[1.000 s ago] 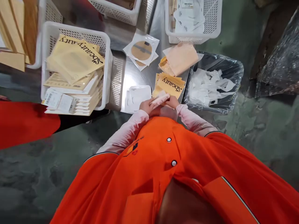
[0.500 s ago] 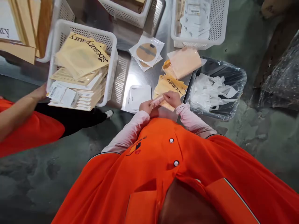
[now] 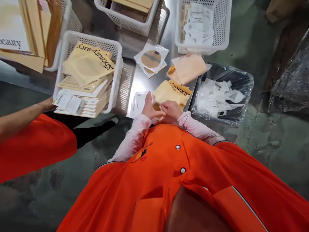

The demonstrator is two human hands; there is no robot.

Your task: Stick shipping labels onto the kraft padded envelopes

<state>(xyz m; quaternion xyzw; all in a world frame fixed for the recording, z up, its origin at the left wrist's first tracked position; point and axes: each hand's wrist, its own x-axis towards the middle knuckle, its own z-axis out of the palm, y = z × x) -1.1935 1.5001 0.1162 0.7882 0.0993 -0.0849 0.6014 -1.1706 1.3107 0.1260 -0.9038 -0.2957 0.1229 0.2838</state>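
Note:
At the table's front edge, my left hand (image 3: 151,109) curves around the lower left end of a yellow envelope (image 3: 163,92). Its index finger points away from me, its thumb reaches right, and tan material shows between them. Fingers of my right hand (image 3: 172,109) pinch the same end, close to my left thumb. My palms hide part of what lies between them. Beneath and to the right is another yellow envelope (image 3: 184,91) with black lettering. White printed cards (image 3: 139,101) lie just left of my left hand.
A black-lined bin (image 3: 245,96) of white strips (image 3: 218,96) adjoins the table's right side. Pinkish packets (image 3: 189,67) and clear-wrapped discs (image 3: 151,59) lie farther back. White baskets (image 3: 118,75) hold envelopes. At left, a co-worker's arm (image 3: 26,114) reaches to one basket.
My left hand has opened from a pinch into a wider curve and shifted slightly left. The small pinkish piece between my hands no longer shows. The yellow envelope now extends farther left.

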